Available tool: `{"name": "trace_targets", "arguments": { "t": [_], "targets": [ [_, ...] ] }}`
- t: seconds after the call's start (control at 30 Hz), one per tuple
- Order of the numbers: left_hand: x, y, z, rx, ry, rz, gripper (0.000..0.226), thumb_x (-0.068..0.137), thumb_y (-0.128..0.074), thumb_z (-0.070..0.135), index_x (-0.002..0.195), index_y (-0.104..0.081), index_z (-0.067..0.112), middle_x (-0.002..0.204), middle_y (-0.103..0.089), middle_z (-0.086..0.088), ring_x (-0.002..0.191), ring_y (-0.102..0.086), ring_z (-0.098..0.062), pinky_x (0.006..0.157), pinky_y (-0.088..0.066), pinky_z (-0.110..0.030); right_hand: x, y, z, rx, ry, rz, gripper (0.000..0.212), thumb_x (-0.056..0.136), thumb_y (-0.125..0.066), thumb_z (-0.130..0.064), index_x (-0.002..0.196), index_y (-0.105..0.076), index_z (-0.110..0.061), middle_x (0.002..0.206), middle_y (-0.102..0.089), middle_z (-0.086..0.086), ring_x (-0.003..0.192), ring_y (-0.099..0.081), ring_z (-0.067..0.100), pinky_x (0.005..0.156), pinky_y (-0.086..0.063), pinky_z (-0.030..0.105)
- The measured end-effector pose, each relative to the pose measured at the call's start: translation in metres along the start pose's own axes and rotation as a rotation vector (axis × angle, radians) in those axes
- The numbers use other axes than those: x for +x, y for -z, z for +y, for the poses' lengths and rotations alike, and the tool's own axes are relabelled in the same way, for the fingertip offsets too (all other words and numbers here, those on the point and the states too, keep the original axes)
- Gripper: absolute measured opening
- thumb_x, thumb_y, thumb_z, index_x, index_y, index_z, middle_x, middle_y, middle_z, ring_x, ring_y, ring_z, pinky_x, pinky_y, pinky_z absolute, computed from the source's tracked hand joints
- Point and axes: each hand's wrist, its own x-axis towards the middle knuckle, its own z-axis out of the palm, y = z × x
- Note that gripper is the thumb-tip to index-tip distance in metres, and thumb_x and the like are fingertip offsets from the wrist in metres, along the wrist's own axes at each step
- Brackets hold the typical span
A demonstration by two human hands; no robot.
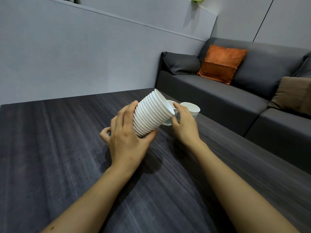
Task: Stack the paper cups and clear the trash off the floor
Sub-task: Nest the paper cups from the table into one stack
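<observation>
Observed: the left hand (125,140) holds the stack of paper cups (151,115) above the desk (67,148), tilted, mouth facing away and to the right. Its grip is curled round the lower end of the stack, thumb beneath and fingers over the top.

The right hand (184,121) has its grip wrapped round a loose cup (170,103) standing on the desk just behind the stack's mouth. A second loose cup (191,109) stands upright just beside it, near the desk edge facing the sofa (218,95).

Assessment: the cups are light, thin-walled and easily crushed. Hold each by the side wall below the stiffer rolled rim, with gentle pressure. The ribbed stack offers sound purchase.

The floor and any trash on it are not in view
</observation>
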Motion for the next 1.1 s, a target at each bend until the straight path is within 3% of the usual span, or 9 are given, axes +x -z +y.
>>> {"name": "trace_targets", "arguments": {
  "t": [0.17, 0.27, 0.33, 0.4, 0.47, 0.53, 0.63, 0.83, 1.1],
  "targets": [
    [0.000, 0.000, 0.001, -0.003, -0.004, 0.005, 0.077, 0.061, -0.050, 0.059, 0.132, -0.033, 0.033, 0.128, -0.050, 0.007, 0.111, -0.047, -0.014, 0.084, -0.019, -0.032, 0.010, -0.007, 0.001, -0.111, 0.029, -0.097, 0.051, 0.087, -0.044, -0.003, 0.136, -0.041, -0.017, 0.142, -0.041, 0.001, 0.127, -0.043, 0.024, 0.101, -0.037, 0.037],
    [0.000, 0.000, 0.001, 0.000, -0.015, 0.007, 0.078, 0.061, -0.055, 0.056, 0.132, -0.032, 0.033, 0.128, -0.050, 0.005, 0.111, -0.048, -0.016, 0.084, -0.020, -0.032, 0.007, -0.005, -0.003, -0.058, 0.074, 0.063, 0.029, 0.089, -0.048, -0.004, 0.114, -0.060, -0.006, 0.117, -0.057, 0.013, 0.107, -0.053, 0.028, 0.083, -0.035, 0.021],
    [0.000, 0.002, 0.001, 0.010, -0.027, 0.008, 0.080, 0.061, -0.068, 0.048, 0.132, -0.033, 0.034, 0.126, -0.049, 0.003, 0.110, -0.049, -0.019, 0.085, -0.020, -0.033, 0.001, 0.006, -0.012, 0.061, 0.078, 0.228, 0.019, 0.089, -0.052, -0.005, 0.102, -0.065, -0.003, 0.103, -0.063, 0.016, 0.096, -0.058, 0.027, 0.079, -0.036, 0.016],
    [0.001, 0.003, 0.002, 0.018, -0.040, 0.012, 0.084, 0.058, -0.076, 0.040, 0.130, -0.032, 0.036, 0.124, -0.049, 0.002, 0.109, -0.048, -0.017, 0.085, -0.020, -0.033, -0.006, 0.022, -0.022, 0.272, 0.017, 0.337, 0.013, 0.090, -0.053, -0.010, 0.096, -0.065, -0.010, 0.094, -0.064, 0.015, 0.080, -0.063, 0.020, 0.076, -0.047, 0.018],
    [0.003, 0.004, 0.003, 0.028, -0.060, 0.030, 0.083, 0.056, -0.073, 0.042, 0.129, -0.034, 0.035, 0.122, -0.049, 0.002, 0.108, -0.043, -0.011, 0.084, -0.021, -0.034, -0.015, 0.039, -0.033, 0.595, -0.034, 0.380, 0.012, 0.092, -0.052, -0.013, 0.084, -0.059, -0.020, 0.080, -0.062, 0.006, 0.061, -0.058, 0.003, 0.063, -0.049, 0.014],
    [0.005, 0.006, 0.004, 0.013, -0.059, 0.047, 0.081, 0.056, -0.068, 0.044, 0.129, -0.035, 0.032, 0.122, -0.050, 0.001, 0.107, -0.041, -0.008, 0.083, -0.023, -0.033, -0.026, 0.053, -0.044, 0.814, -0.023, 0.391, 0.020, 0.093, -0.050, -0.013, 0.079, -0.057, -0.024, 0.066, -0.055, -0.006, 0.053, -0.052, -0.001, 0.058, -0.047, 0.016],
    [0.005, 0.009, 0.006, -0.046, -0.057, 0.035, 0.080, 0.058, -0.061, 0.047, 0.130, -0.033, 0.030, 0.125, -0.049, 0.000, 0.111, -0.046, -0.014, 0.084, -0.029, -0.034, -0.038, 0.063, -0.056, 0.851, 0.055, 0.328, 0.020, 0.092, -0.048, -0.018, 0.079, -0.059, -0.028, 0.056, -0.052, -0.012, 0.053, -0.049, 0.000, 0.055, -0.045, 0.016],
    [0.001, 0.009, 0.008, -0.058, -0.107, -0.018, 0.080, 0.059, -0.057, 0.052, 0.132, -0.030, 0.030, 0.127, -0.051, 0.000, 0.111, -0.044, -0.013, 0.085, -0.029, -0.033, -0.043, 0.068, -0.065, 0.779, 0.171, 0.338, 0.015, 0.087, -0.048, -0.022, 0.082, -0.060, -0.029, 0.060, -0.055, -0.014, 0.053, -0.048, 0.001, 0.052, -0.042, 0.013],
    [0.002, 0.013, 0.011, -0.075, -0.076, -0.032, 0.080, 0.061, -0.054, 0.059, 0.131, -0.028, 0.030, 0.125, -0.054, 0.001, 0.109, -0.049, -0.020, 0.086, -0.026, -0.032, -0.050, 0.055, -0.069, 0.625, 0.300, 0.128, 0.012, 0.088, -0.050, -0.021, 0.092, -0.061, -0.018, 0.077, -0.056, -0.009, 0.067, -0.053, 0.000, 0.062, -0.044, 0.012]
  ]
}}
